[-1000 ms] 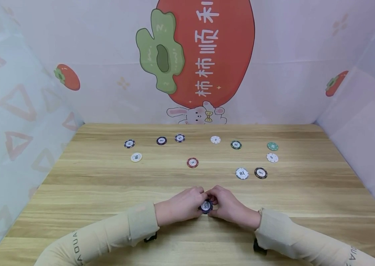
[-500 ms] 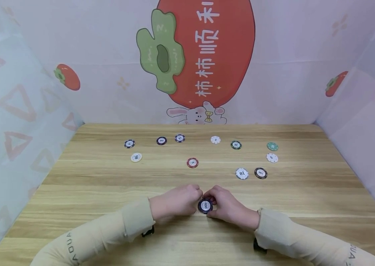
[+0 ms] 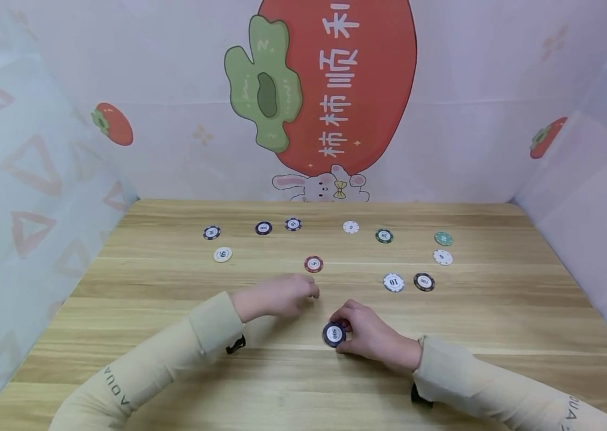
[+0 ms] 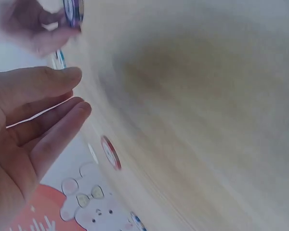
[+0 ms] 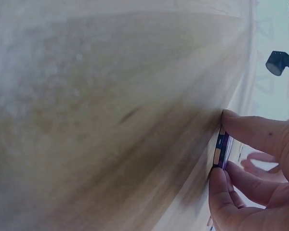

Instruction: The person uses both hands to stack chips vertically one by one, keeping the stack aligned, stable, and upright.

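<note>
My right hand [image 3: 370, 335] pinches a dark poker chip [image 3: 334, 334] marked 500 by its edge, thumb on the near side and fingers on the far side. In the right wrist view the chip edge [image 5: 220, 149] shows a dark band with a pale block beside a purple one, low at the wooden table. My left hand [image 3: 282, 294], blurred, hovers over the table to the left of it. The left wrist view shows that hand [image 4: 36, 115] with thumb and fingers slightly apart and nothing between them. Nearest to its fingertips lies a red chip [image 3: 313, 264] marked 5.
Single chips lie spread across the table's [image 3: 174, 299] far half. Among them are a white-and-blue 10 chip [image 3: 393, 282], a black 100 chip [image 3: 424, 282], a cream 50 chip [image 3: 222, 254] and a purple 500 chip [image 3: 263, 228]. A printed cloth wall [image 3: 174, 167] stands behind.
My left hand has let go of the 500 chip and moved away, left and forward, towards the red chip. The right hand keeps its pinch in nearly the same place.
</note>
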The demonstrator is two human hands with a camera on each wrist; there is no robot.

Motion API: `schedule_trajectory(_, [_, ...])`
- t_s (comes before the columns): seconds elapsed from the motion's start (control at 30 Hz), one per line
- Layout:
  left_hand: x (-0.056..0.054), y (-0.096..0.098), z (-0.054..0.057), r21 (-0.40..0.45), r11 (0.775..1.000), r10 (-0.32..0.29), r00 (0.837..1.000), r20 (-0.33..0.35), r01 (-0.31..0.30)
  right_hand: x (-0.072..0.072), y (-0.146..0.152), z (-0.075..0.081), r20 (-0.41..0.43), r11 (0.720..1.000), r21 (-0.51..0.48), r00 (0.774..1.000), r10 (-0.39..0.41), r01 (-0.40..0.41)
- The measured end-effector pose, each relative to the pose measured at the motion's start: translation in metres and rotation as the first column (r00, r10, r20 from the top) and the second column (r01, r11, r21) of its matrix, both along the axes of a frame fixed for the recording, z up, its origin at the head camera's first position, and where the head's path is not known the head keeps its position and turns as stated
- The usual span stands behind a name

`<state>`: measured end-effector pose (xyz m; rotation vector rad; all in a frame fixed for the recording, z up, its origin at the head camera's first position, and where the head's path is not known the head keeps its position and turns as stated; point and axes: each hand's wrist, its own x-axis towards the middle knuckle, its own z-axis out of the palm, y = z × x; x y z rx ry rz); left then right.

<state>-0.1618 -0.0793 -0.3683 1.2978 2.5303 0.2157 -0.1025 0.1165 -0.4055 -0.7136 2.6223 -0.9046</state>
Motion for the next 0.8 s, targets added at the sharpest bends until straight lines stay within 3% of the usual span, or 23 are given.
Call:
schedule_trajectory(0.2, [-0.018,0.0,0.002,0.05,0.998,0.046,0.997,-0.055,-0.044,0.0,0.001,-0.001,-0.006,1.0,-0.013,1.0,0.002,-0.002])
schedule_trajectory(0.53, [-0.047,-0.002,-0.005,0.075,0.993,0.105,0.983,-0.149,-0.094,0.0,0.0,-0.002,-0.002,1.0,-0.01,1.0,0.001,-0.001])
schedule_trajectory(0.8, [-0.059,0.0,-0.014,0.003,0.993,0.119,0.975,-0.186,-0.121,0.0,0.001,-0.003,-0.013,1.0,-0.003,1.0,0.003,-0.003])
